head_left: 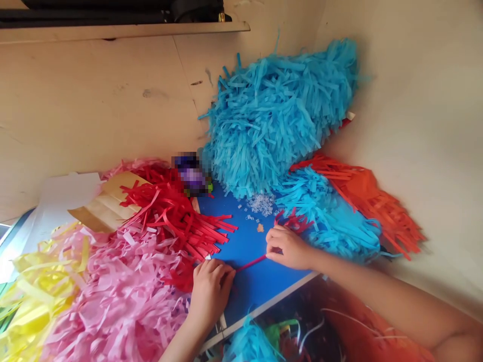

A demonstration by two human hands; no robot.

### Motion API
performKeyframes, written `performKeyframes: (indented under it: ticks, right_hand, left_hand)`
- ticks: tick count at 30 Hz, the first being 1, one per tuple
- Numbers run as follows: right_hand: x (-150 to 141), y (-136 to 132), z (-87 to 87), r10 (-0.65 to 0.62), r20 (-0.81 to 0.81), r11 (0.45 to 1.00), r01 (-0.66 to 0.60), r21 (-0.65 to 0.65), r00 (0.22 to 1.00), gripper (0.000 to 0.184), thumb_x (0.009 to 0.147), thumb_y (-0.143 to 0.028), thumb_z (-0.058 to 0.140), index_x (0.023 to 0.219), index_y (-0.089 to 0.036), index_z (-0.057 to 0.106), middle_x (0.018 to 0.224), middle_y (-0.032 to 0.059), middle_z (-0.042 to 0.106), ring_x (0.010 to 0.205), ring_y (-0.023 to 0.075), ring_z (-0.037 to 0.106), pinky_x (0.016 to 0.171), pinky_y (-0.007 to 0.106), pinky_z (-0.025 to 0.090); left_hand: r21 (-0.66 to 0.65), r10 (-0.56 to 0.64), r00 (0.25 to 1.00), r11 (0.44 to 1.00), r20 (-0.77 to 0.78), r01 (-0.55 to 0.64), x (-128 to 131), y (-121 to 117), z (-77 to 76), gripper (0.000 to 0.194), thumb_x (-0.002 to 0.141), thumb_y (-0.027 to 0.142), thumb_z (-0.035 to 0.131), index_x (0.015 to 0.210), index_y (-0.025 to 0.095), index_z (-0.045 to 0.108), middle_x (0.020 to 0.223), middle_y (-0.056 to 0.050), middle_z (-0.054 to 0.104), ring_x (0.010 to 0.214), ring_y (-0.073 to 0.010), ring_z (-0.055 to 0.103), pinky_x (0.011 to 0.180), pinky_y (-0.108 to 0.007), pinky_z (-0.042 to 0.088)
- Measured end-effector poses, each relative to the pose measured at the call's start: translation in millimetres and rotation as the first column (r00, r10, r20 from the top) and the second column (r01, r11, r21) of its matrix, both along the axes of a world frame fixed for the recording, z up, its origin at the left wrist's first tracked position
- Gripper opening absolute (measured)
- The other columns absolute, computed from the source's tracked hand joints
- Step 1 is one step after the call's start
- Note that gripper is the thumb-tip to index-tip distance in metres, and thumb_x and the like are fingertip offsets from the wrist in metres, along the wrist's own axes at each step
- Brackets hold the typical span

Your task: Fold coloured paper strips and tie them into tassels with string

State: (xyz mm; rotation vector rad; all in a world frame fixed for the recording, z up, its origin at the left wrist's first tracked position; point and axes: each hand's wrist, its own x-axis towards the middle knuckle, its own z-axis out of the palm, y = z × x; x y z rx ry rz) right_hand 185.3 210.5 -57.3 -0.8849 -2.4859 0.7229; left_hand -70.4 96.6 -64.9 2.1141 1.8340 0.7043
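Observation:
A thin, tightly twisted red paper strip (252, 263) stretches between my two hands over the blue tabletop (260, 289). My left hand (213, 286) is closed on its near end, beside red fringe. The other end is pinched in my right hand (289, 246), and loose red fringe (296, 221) sticks out beyond those fingers. It looks like a fringed paper tassel being held at its middle. Small clear plastic bits (261, 204) lie in a heap behind my right hand, along with a small tan scrap (260, 228).
Pink fringe (124, 301), yellow fringe (49, 271) and red fringe (181, 221) pile up on the left. A large blue fringe bundle (279, 115) leans at the back wall. More blue fringe (332, 216) and orange fringe (370, 201) lie right. A shelf (124, 32) juts out above.

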Motion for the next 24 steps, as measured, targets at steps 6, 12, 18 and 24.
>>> performKeyframes:
  ticks: [6, 12, 18, 24]
  right_hand:
    - [-8.0, 0.4, 8.9, -0.030, 0.107, 0.997, 0.036, -0.062, 0.994, 0.017, 0.076, -0.008, 0.071, 0.063, -0.016, 0.063, 0.080, 0.0005, 0.063, 0.081, 0.0151, 0.055, 0.080, 0.029, 0.039]
    - [-16.2, 7.3, 18.9, -0.029, 0.272, 0.992, 0.062, -0.113, 0.962, 0.018, 0.075, -0.012, 0.070, 0.060, -0.017, 0.063, 0.078, 0.0006, 0.064, 0.082, 0.0172, 0.055, 0.074, 0.029, 0.038]
    - [-21.4, -4.7, 32.6, -0.061, 0.379, 0.995, 0.084, -0.045, 0.923, 0.011, 0.080, -0.015, 0.068, 0.070, -0.018, 0.066, 0.087, 0.0032, 0.068, 0.092, 0.0221, 0.058, 0.079, 0.035, 0.038]
    - [-29.7, -60.0, 10.9, -0.030, 0.332, 0.881, -0.132, 0.454, 0.943, 0.034, 0.100, -0.035, 0.050, 0.124, -0.014, 0.062, 0.138, 0.0099, 0.058, 0.122, 0.0271, 0.046, 0.100, 0.048, 0.029]
  left_hand:
    - [-0.117, 0.012, 0.995, 0.993, -0.104, -0.025, 6.2, 5.8, 12.8, 0.020, 0.092, 0.025, 0.058, 0.076, 0.021, 0.068, 0.080, -0.002, 0.068, 0.082, -0.0231, 0.061, 0.081, -0.043, 0.039]
    - [0.007, -0.041, 0.943, 0.999, -0.331, 0.045, 14.2, 9.8, 28.2, 0.018, 0.088, 0.015, 0.062, 0.097, 0.027, 0.072, 0.096, -0.003, 0.071, 0.090, -0.0254, 0.061, 0.085, -0.045, 0.039]
    - [0.122, -0.177, 0.834, 0.953, -0.522, 0.278, 22.2, 6.2, 25.6, 0.024, 0.089, 0.019, 0.067, 0.108, 0.032, 0.070, 0.091, 0.000, 0.073, 0.092, -0.0261, 0.059, 0.091, -0.047, 0.035]
    - [0.116, -0.171, 0.818, 0.954, -0.550, 0.278, 23.7, 4.5, 23.8, 0.016, 0.089, 0.027, 0.067, 0.104, 0.030, 0.070, 0.092, 0.000, 0.070, 0.092, -0.0246, 0.058, 0.093, -0.047, 0.035]
